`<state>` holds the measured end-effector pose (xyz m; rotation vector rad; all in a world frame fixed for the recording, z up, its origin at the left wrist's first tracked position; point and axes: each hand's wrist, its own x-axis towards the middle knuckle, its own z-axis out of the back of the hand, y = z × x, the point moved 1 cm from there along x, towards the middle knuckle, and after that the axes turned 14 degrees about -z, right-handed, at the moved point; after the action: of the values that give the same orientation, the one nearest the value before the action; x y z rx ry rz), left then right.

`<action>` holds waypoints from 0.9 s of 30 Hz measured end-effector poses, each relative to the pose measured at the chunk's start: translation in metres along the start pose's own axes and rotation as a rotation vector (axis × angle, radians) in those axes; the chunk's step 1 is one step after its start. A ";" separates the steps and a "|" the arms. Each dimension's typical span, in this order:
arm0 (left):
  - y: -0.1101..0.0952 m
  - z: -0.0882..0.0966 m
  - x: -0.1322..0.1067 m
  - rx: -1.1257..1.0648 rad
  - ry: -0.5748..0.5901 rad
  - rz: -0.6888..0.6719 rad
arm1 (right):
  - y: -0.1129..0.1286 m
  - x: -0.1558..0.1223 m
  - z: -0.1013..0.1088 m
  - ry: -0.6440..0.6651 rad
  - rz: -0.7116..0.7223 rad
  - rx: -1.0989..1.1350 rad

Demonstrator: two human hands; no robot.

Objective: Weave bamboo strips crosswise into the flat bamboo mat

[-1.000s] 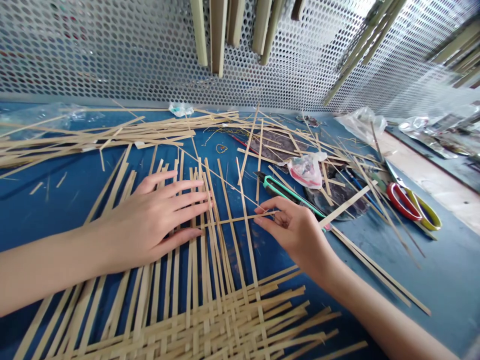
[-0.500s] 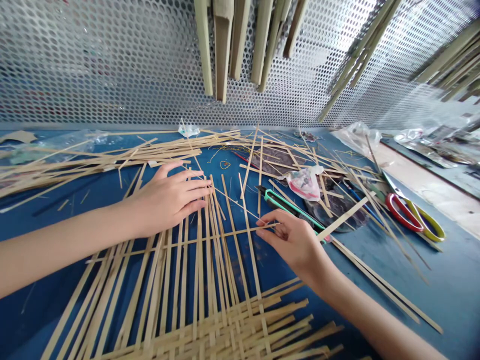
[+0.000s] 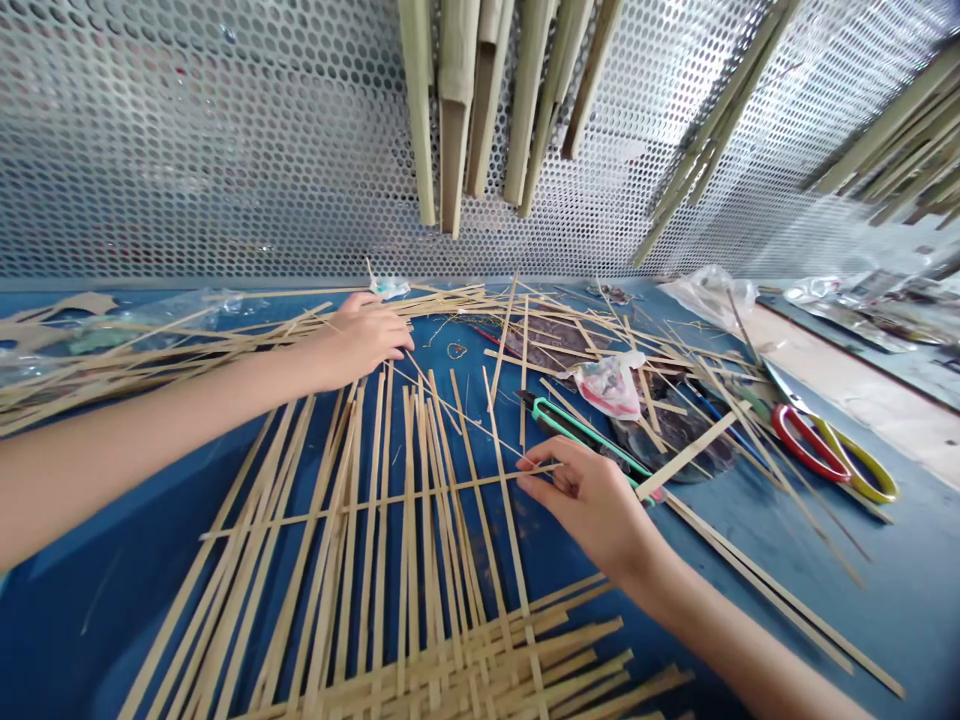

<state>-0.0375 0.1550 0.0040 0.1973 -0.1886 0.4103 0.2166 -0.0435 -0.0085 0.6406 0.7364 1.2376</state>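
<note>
A half-woven mat of thin bamboo strips (image 3: 420,560) lies on the blue table (image 3: 90,600), its loose upright strips fanning away from me. One thin horizontal strip (image 3: 360,503) crosses them. My right hand (image 3: 592,500) pinches the right end of that strip between thumb and fingers. My left hand (image 3: 360,335) has reached far to the back, fingers curled down onto the long pile of loose strips (image 3: 187,335) lying across the table.
A green utility knife (image 3: 585,432) lies just beyond my right hand. Red and yellow scissors (image 3: 832,450) sit at the right, near plastic bags (image 3: 611,380). A perforated metal wall (image 3: 225,130) with hanging bamboo slats (image 3: 457,110) backs the table.
My left hand lifted off the upright strips and moved away to the loose pile at the back. My right hand stayed on the horizontal strip's end.
</note>
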 end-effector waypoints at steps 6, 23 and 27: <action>0.012 0.003 0.006 0.008 -0.092 0.019 | -0.003 0.000 -0.001 0.009 0.000 0.009; -0.032 0.022 -0.005 0.012 -0.261 0.242 | -0.001 0.000 0.000 0.027 -0.032 0.065; -0.083 0.037 -0.024 -0.159 -0.172 0.111 | -0.002 0.000 0.000 0.026 -0.041 0.076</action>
<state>-0.0301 0.0630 0.0218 0.0656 -0.4008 0.4870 0.2177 -0.0436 -0.0104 0.6701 0.8175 1.1868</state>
